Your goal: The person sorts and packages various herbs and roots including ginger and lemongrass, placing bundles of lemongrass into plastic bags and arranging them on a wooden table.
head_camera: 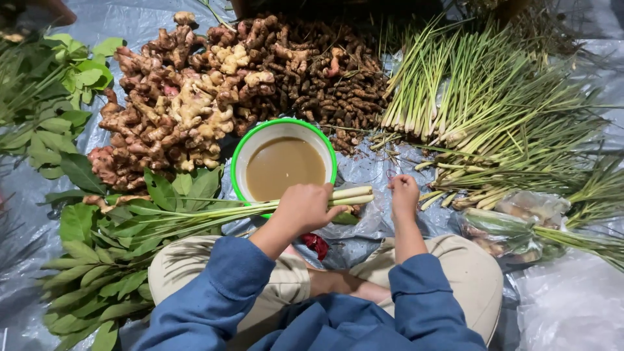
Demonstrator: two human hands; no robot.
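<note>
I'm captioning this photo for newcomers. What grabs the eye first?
A green-rimmed bowl of brown liquid sits at the centre, with a heap of ginger roots behind it on the left. Lemongrass stalks fan out on the right. The left hand grips a few stalks before the bowl.

Even, soft light falls from above, bright across the middle and dimmer toward the top corners and left edge. Shadows are faint. The plastic sheet (364,170) shows pale glare, as does the liquid in the bowl (284,167). Focus is sharp centrally; edges bend and soften slightly.
</note>
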